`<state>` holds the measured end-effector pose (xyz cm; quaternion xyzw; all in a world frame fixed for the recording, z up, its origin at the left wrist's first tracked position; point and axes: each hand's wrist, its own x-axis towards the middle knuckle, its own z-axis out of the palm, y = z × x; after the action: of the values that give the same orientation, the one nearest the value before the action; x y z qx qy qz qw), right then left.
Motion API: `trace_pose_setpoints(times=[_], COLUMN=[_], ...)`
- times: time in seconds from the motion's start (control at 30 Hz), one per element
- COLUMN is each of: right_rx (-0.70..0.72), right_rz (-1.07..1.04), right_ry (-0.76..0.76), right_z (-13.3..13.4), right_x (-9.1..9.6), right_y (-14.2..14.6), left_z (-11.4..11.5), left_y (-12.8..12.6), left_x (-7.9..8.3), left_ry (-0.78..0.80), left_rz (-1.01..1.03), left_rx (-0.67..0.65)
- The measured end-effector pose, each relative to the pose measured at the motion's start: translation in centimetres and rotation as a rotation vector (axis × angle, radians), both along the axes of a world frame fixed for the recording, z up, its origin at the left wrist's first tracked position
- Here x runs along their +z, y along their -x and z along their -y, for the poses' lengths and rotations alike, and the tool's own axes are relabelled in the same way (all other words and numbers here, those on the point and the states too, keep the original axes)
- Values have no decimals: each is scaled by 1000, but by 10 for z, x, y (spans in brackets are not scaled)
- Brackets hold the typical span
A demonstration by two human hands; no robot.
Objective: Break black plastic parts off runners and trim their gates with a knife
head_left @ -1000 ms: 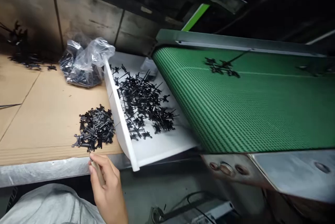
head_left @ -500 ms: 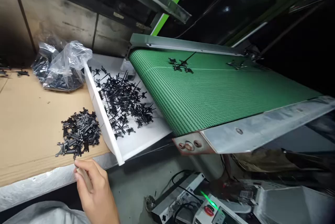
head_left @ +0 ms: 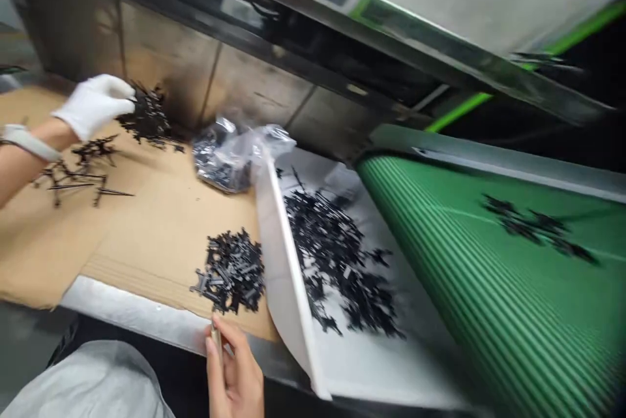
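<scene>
Taking clock positions from the middle of the view, a co-worker's white-gloved hand (head_left: 92, 105) reaches in at nine o'clock, with a pale strap (head_left: 29, 143) at the wrist. Its fingers lie close together against a loose clump of black moulded plastic parts (head_left: 147, 115), but whether they pinch any piece I cannot tell. More spiky parts (head_left: 73, 170) lie scattered below the glove on a cardboard sheet (head_left: 147, 222). Grey cloth (head_left: 83, 385) fills the corner at eight o'clock.

At seven o'clock, the person's left hand (head_left: 235, 372), judged by where the thumb lies, curls around a slim pale stick (head_left: 216, 334), pinched between thumb and fingers (head_left: 209, 346). The right hand is out of view. Just above the stick, at eight o'clock, a black heap (head_left: 229, 271) sits on the cardboard. These pieces look light, stiff and brittle, with thin arms that snag one another, so the thick central bodies seem the safest hold.

A clear plastic bag (head_left: 220, 157) of dark pieces stands nearer the middle at nine o'clock. To its right, a white tray (head_left: 281, 261) holds a tangled black pile (head_left: 337, 255) at five o'clock, and black parts (head_left: 528, 225) lie on a green conveyor belt (head_left: 489, 287) at three o'clock, blurred. The stick's lower end is hidden by the hand.
</scene>
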<state>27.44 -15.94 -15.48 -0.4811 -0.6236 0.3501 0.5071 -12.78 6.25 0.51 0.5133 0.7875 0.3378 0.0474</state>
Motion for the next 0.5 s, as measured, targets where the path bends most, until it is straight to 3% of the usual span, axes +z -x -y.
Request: trace_pose_setpoints(times=[0.1,0.3,0.5], right_rx=[-19,-34,-70], right_rz=[-55,-53,-61], right_ry=[53,72,97], right_z=[0,5,6], right_x=[-12,-11,-9], right_y=[6,9,10], left_z=[0,-10,-4], left_y=[12,23,39], left_x=[-8,-29,-29], left_ry=[58,278,426], left_rz=[10,-104,-240], left_rx=[-50,-158,-219])
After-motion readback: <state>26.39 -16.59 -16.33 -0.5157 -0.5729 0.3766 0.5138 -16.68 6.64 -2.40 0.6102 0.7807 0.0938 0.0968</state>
